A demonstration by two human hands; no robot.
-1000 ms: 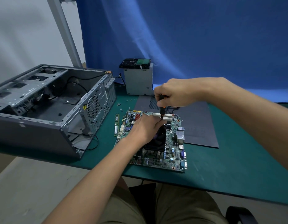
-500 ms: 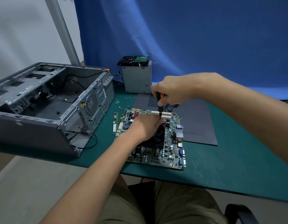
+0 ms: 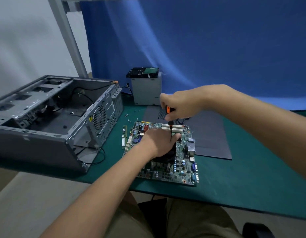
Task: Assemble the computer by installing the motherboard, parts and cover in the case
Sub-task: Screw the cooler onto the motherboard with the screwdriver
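right hand (image 3: 181, 104) is curled in a fist round the screwdriver (image 3: 169, 117), fingers wrapped tight on the black and orange handle, shaft pointing straight down from under the knuckles, and the tip drops in just past the left fingertips, right by the white slots at the far edge of the motherboard (image 3: 181, 162), though the exact point it meets is too small to make out; left hand (image 3: 160, 143) lies palm down on the dark cooler (image 3: 167, 158) in the middle of the board, fingers close together and pressing flat, thumb tip reaching toward the shaft; the motherboard sits flat on the green table (image 3: 251, 186), not in the case; the open case (image 3: 51, 121) lies on its side well out beyond the left wrist, fan grille facing the board; a memory stick (image 3: 124, 136) lies just beside the board's left edge, loose screws (image 3: 127, 115) scattered beyond it; the grey side cover (image 3: 209, 134) lies flat under the right forearm, and beyond the right knuckles stands a grey box (image 3: 146, 90) with a hard drive (image 3: 142, 72) on top
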